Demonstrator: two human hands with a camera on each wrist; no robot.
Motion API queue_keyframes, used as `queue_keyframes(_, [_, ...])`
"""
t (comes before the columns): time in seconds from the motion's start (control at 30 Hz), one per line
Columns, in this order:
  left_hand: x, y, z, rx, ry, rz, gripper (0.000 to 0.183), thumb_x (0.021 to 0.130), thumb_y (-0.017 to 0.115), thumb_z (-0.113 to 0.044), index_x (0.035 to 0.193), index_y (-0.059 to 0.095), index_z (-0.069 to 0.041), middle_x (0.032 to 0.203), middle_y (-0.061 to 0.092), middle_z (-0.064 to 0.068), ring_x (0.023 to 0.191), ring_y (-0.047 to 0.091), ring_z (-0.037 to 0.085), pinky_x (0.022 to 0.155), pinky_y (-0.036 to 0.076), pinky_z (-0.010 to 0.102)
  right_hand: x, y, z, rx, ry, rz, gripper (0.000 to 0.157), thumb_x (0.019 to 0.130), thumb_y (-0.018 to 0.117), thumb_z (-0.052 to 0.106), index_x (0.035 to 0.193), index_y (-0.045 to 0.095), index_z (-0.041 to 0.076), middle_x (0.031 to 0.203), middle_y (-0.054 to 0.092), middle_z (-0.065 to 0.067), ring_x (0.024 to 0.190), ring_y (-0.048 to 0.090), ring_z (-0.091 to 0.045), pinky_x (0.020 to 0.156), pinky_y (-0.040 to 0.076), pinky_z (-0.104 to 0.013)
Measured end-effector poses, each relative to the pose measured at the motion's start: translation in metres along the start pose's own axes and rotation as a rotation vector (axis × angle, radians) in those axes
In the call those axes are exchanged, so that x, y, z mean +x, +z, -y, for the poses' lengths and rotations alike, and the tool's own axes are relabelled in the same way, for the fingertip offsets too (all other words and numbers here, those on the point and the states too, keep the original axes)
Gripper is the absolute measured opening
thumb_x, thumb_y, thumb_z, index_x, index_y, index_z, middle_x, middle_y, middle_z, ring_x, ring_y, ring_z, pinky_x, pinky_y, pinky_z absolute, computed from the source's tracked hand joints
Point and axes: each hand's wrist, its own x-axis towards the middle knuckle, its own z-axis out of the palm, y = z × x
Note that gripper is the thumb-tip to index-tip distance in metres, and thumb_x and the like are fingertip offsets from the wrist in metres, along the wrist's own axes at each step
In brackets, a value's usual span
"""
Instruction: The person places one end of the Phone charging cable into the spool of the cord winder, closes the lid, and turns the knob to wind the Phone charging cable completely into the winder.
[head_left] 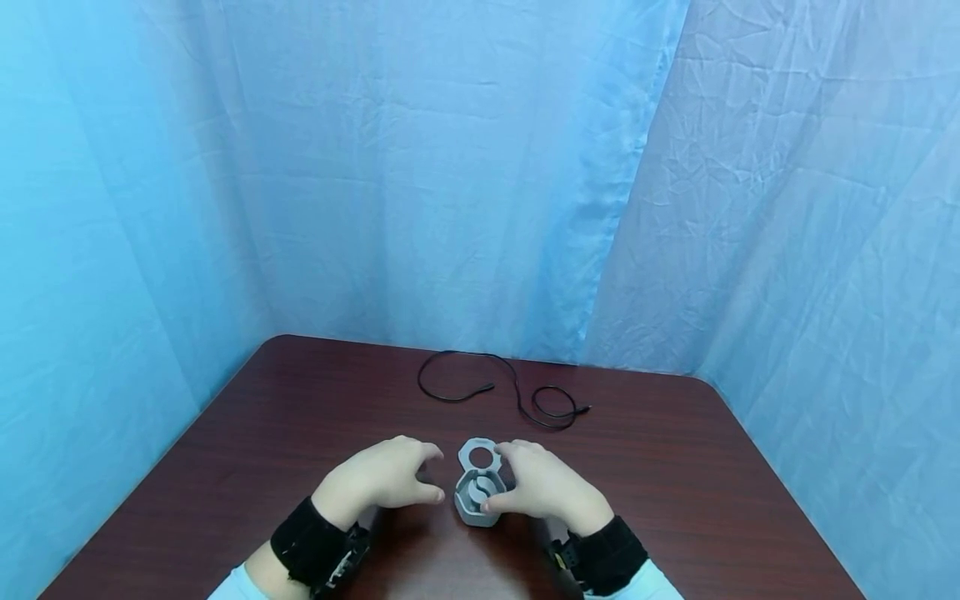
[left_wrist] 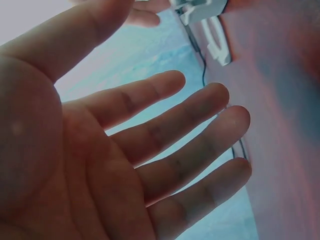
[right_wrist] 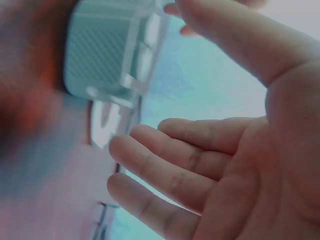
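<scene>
A small grey octagonal case (head_left: 462,502) stands on the table with its ring-shaped lid (head_left: 466,457) folded back toward the far side. Inside it is a pale round core with a curved slot. My right hand (head_left: 543,482) is just right of the case, its thumb overlapping the case in the head view; in the right wrist view its loosely bent fingers appear apart from the ribbed side wall (right_wrist: 97,50). My left hand (head_left: 384,472) hovers to the left, thumb and fingers spread, holding nothing. In the left wrist view, the case (left_wrist: 207,11) appears beyond the fingertips.
Behind the case, a thin black cable (head_left: 517,390) lies in loose loops, with a plug (head_left: 582,409) at its right end. The dark reddish-brown table (head_left: 675,483) has rounded far corners. Light blue curtains (head_left: 465,167) hang around its back and sides.
</scene>
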Motion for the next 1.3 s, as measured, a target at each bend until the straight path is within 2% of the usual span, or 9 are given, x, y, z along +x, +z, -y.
queue_keyframes(0.07, [0.000, -0.002, 0.001, -0.007, 0.019, -0.042, 0.054, 0.089, 0.079, -0.040, 0.132, 0.066, -0.010, 0.119, 0.068, 0.004, 0.101, 0.065, 0.019, 0.085, 0.054, 0.046, -0.002, -0.006, -0.001, 0.038, -0.004, -0.046, 0.075, 0.086, 0.081, 0.045, 0.141, 0.055, 0.001, 0.136, 0.059, -0.015, 0.123, 0.056, -0.032, 0.094, 0.050, -0.050])
queue_keyframes(0.23, [0.004, -0.004, 0.001, -0.034, 0.106, -0.207, 0.047, 0.091, 0.077, -0.040, 0.127, 0.068, -0.011, 0.111, 0.069, 0.000, 0.099, 0.065, 0.017, 0.081, 0.054, 0.041, -0.005, -0.017, -0.002, 0.103, -0.029, -0.168, 0.044, 0.091, 0.078, 0.033, 0.124, 0.065, 0.007, 0.114, 0.066, -0.008, 0.103, 0.063, -0.026, 0.082, 0.053, -0.043])
queue_keyframes(0.33, [0.010, -0.002, -0.004, -0.032, 0.133, -0.245, 0.045, 0.091, 0.076, -0.040, 0.125, 0.070, -0.011, 0.108, 0.069, -0.001, 0.096, 0.065, 0.015, 0.079, 0.054, 0.039, -0.005, -0.018, -0.001, 0.108, -0.033, -0.203, 0.034, 0.091, 0.078, 0.031, 0.114, 0.068, 0.009, 0.105, 0.067, -0.005, 0.096, 0.064, -0.021, 0.078, 0.053, -0.039])
queue_keyframes(0.43, [0.016, 0.003, -0.011, 0.002, 0.132, -0.206, 0.049, 0.089, 0.078, -0.043, 0.125, 0.070, -0.011, 0.111, 0.069, 0.000, 0.097, 0.063, 0.014, 0.079, 0.054, 0.039, -0.002, -0.016, 0.003, 0.101, -0.026, -0.189, 0.029, 0.090, 0.079, 0.030, 0.108, 0.069, 0.009, 0.098, 0.067, -0.002, 0.089, 0.064, -0.016, 0.074, 0.053, -0.035])
queue_keyframes(0.63, [0.025, 0.012, -0.026, 0.034, 0.108, -0.111, 0.062, 0.079, 0.083, -0.053, 0.123, 0.072, -0.011, 0.102, 0.065, 0.000, 0.083, 0.057, 0.008, 0.068, 0.051, 0.032, 0.004, -0.008, 0.012, 0.060, -0.008, -0.063, 0.032, 0.086, 0.083, 0.033, 0.096, 0.070, 0.005, 0.074, 0.060, 0.006, 0.062, 0.055, -0.008, 0.058, 0.048, -0.028])
queue_keyframes(0.73, [0.027, 0.016, -0.028, 0.071, 0.098, -0.100, 0.063, 0.074, 0.086, -0.054, 0.118, 0.074, -0.011, 0.096, 0.061, -0.001, 0.074, 0.053, 0.007, 0.062, 0.048, 0.030, 0.006, -0.003, 0.015, 0.043, 0.002, -0.018, 0.027, 0.084, 0.083, 0.032, 0.080, 0.067, 0.010, 0.058, 0.048, 0.007, 0.050, 0.047, -0.009, 0.050, 0.040, -0.026])
queue_keyframes(0.87, [0.029, 0.022, -0.027, 0.138, 0.064, -0.094, 0.053, 0.069, 0.089, -0.051, 0.104, 0.076, -0.013, 0.091, 0.058, -0.004, 0.073, 0.050, 0.009, 0.060, 0.046, 0.031, 0.008, 0.002, 0.017, 0.014, 0.010, 0.000, 0.028, 0.081, 0.084, 0.029, 0.067, 0.063, 0.016, 0.051, 0.041, 0.008, 0.045, 0.043, -0.009, 0.046, 0.035, -0.024])
queue_keyframes(1.07, [0.033, 0.028, -0.022, 0.109, 0.036, -0.064, 0.029, 0.071, 0.088, -0.042, 0.074, 0.067, -0.023, 0.071, 0.052, -0.008, 0.061, 0.047, 0.010, 0.052, 0.041, 0.029, 0.008, 0.005, 0.017, -0.005, 0.038, 0.004, 0.018, 0.080, 0.084, 0.025, 0.077, 0.069, 0.016, 0.061, 0.052, 0.008, 0.053, 0.047, -0.008, 0.050, 0.040, -0.025])
queue_keyframes(1.3, [0.035, 0.029, -0.018, 0.070, 0.039, -0.031, 0.027, 0.075, 0.088, -0.041, 0.074, 0.067, -0.024, 0.066, 0.051, -0.010, 0.057, 0.045, 0.009, 0.051, 0.038, 0.028, 0.009, 0.004, 0.016, -0.011, 0.043, 0.008, 0.017, 0.082, 0.084, 0.027, 0.084, 0.072, 0.015, 0.063, 0.055, 0.006, 0.056, 0.049, -0.009, 0.052, 0.041, -0.026])
